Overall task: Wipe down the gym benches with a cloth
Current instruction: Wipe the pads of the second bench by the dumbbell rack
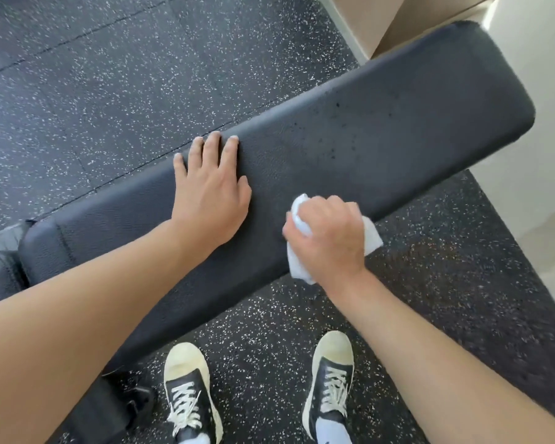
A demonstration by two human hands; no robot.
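The left hand (210,190) is lying flat with its palm down, its fingers (212,145) straight and a little spread, and its thumb sticking out to the side. The left arm is reaching forward, bare and nearly straight. The right hand (329,233) is curling into a fist with its knuckles up, its grip squeezing tight, and the bare right arm is reaching in from the lower right with the wrist bending a little.
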